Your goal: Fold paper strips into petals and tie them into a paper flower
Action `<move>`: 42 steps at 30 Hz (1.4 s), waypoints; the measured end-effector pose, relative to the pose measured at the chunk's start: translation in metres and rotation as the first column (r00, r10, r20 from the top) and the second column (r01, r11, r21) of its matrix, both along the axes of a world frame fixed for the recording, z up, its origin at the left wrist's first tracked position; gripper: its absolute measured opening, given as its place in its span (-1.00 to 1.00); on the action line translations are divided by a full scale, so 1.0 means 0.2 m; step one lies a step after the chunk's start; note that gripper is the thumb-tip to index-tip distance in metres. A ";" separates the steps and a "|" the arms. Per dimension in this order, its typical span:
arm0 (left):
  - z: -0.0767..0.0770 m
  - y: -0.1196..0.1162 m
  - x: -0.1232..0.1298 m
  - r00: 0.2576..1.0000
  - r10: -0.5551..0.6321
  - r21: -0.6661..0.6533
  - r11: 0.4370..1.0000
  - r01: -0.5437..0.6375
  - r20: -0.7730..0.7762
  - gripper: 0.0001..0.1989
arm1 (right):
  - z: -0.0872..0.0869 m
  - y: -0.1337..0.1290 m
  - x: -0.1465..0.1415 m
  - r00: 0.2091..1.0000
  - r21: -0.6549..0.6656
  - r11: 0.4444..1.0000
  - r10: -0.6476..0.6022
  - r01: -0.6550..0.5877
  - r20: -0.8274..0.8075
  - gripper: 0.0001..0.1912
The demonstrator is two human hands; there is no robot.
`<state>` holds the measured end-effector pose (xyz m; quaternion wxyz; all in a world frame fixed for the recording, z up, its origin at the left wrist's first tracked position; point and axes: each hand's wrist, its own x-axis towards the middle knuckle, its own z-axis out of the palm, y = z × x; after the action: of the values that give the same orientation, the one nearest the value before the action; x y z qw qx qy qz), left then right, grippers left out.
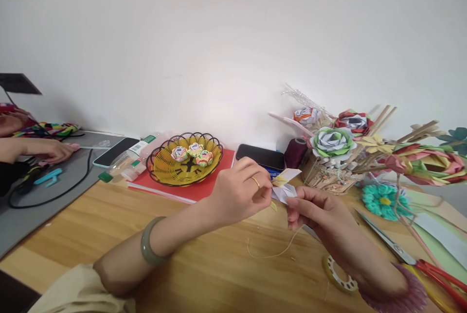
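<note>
1. Folded paper piece: white, creased into sharp angular facets; one pointed flap stands out at upper right, with yellow showing along it.
2. Materials: paper appears thin and matte. Fine pale thread curves loosely below the hands, over smooth wood-grained tabletop.
3. Textures nearby: yellow woven basket, round, with looped black rim; layered paper rose, green and white; fluffy turquoise flower, yellow-centred.
4. Left hand: fingers curled in, thumb and fingertips pinched at the paper's left edge.
5. Right hand: thumb and fingers pressed together on the paper's lower right.
6. Position: piece sits between both sets of fingertips, held above the tabletop.
</note>
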<state>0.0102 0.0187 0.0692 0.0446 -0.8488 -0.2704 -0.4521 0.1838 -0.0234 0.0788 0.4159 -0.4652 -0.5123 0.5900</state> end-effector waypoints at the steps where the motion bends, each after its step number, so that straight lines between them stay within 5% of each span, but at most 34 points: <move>1: -0.01 0.00 0.00 1.000 0.010 0.003 1.000 -0.010 0.007 -0.89 | 0.00 -0.01 -0.01 1.000 -0.004 1.000 0.008 -0.008 0.003 -0.76; 6: -0.05 -0.03 0.01 0.999 0.035 -0.049 0.998 -0.034 0.015 -0.86 | -0.01 -0.02 -0.03 0.999 0.009 1.000 -0.017 0.017 0.041 -0.74; 10: -0.04 -0.04 0.02 0.976 -0.084 -0.220 0.967 0.129 0.202 -0.91 | -0.01 -0.01 -0.02 0.996 0.065 0.994 -0.087 0.086 0.025 -0.73; 14: 0.00 -0.05 0.04 0.893 -0.116 -0.580 0.723 0.376 0.434 -0.78 | 0.00 0.00 0.00 0.995 0.096 0.990 -0.103 0.103 -0.005 -0.74; 16: 0.02 -0.04 0.04 0.861 -0.088 -0.646 0.624 0.439 0.501 -0.82 | 0.01 -0.01 -0.01 0.996 0.089 0.992 -0.090 0.089 0.008 -0.75; 19: 0.03 -0.04 0.04 0.822 -0.050 -0.645 0.594 0.481 0.567 -0.87 | 0.01 -0.01 -0.02 0.995 0.069 0.993 -0.094 0.092 0.029 -0.76; 25: 0.03 -0.04 0.05 0.819 -0.091 -0.603 0.632 0.487 0.566 -0.89 | 0.01 -0.01 -0.04 0.993 0.049 0.996 -0.077 0.073 0.088 -0.74; 30: 0.02 -0.03 0.06 0.739 0.005 -0.629 0.528 0.571 0.674 -0.87 | 0.01 -0.04 -0.06 0.988 0.055 0.994 -0.104 0.098 0.112 -0.71; 36: 0.01 -0.03 0.07 0.687 0.097 -0.640 0.477 0.603 0.720 -0.83 | 0.02 -0.07 -0.10 0.979 0.086 0.980 -0.184 0.177 0.086 -0.68; 42: 0.01 -0.04 0.08 0.650 0.224 -0.683 0.345 0.644 0.726 -0.82 | -0.02 -0.07 -0.09 0.982 0.144 0.983 -0.137 0.118 0.130 -0.72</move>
<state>0.0257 0.0110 0.0714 -0.6096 -0.4982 -0.3388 -0.5152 0.1668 -0.0365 0.0754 0.4469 -0.5077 -0.5481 0.4921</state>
